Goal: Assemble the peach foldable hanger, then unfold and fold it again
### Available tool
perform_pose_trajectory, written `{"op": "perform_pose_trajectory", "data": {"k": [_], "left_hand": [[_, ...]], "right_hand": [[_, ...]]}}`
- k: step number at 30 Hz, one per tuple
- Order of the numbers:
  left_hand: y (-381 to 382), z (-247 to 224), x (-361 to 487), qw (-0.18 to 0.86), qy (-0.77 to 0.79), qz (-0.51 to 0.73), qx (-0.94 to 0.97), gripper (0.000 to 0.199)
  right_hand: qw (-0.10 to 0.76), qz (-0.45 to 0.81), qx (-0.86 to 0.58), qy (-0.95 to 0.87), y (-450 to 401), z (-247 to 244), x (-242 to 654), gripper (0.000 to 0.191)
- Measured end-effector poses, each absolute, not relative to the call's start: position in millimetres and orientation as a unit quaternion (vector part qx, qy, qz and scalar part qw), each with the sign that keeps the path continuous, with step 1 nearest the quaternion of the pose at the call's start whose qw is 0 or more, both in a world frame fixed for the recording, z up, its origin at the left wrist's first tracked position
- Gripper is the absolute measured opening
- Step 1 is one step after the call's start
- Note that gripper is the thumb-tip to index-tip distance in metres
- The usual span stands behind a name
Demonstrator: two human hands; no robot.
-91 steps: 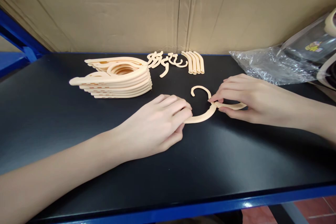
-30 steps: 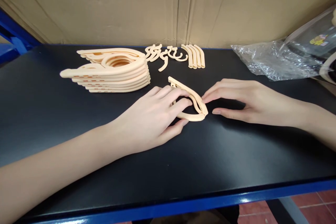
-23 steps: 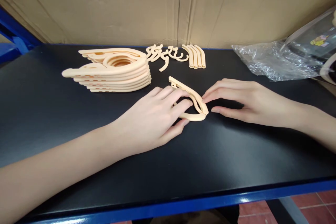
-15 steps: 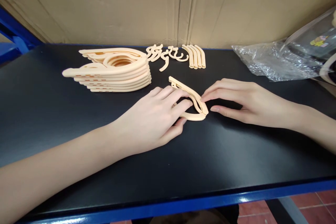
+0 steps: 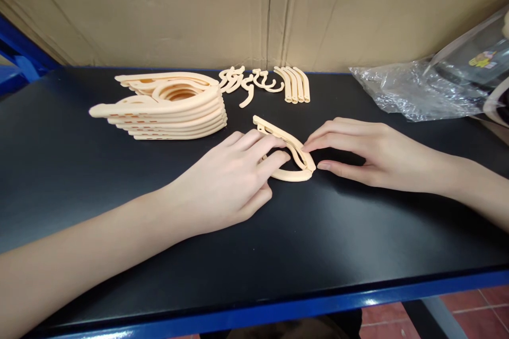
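A cream folded plastic frame (image 5: 299,175) lies on the black tabletop (image 5: 254,259) between my hands. My left hand (image 5: 238,169) rests over its left part, the fingers bent around it and the thumb partly tucked beneath the palm. My right hand (image 5: 358,148) is at the frame's right edge, fingertips touching its upper bar, thumb apart from the fingers and nothing enclosed between them. The left hand hides part of the frame.
A stack of similar cream frames (image 5: 175,116) stands at the back left. Small cream hooks (image 5: 247,90) and curved bars (image 5: 296,85) lie behind. Clear plastic bags (image 5: 413,90) are at the right, and cardboard (image 5: 178,16) stands behind.
My left thumb has drawn in under the palm, away from the frame's lower edge. The right hand and the frame have hardly moved; the whole view has shifted slightly.
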State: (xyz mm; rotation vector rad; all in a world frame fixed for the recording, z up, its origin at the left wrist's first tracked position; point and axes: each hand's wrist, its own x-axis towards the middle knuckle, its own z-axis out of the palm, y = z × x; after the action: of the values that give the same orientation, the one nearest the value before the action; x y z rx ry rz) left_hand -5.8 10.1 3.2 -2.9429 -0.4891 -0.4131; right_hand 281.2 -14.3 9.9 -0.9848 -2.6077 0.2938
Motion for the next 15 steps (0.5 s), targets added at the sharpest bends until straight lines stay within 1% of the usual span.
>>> {"op": "perform_pose_trajectory", "data": {"k": [15], "left_hand": [[9.9,3.0,-4.7,0.075,-0.16,-0.132,-0.976,0.035]], "right_hand": [[0.171,0.105,-0.344,-0.918,-13.4,10.0,281.0,0.027]]}}
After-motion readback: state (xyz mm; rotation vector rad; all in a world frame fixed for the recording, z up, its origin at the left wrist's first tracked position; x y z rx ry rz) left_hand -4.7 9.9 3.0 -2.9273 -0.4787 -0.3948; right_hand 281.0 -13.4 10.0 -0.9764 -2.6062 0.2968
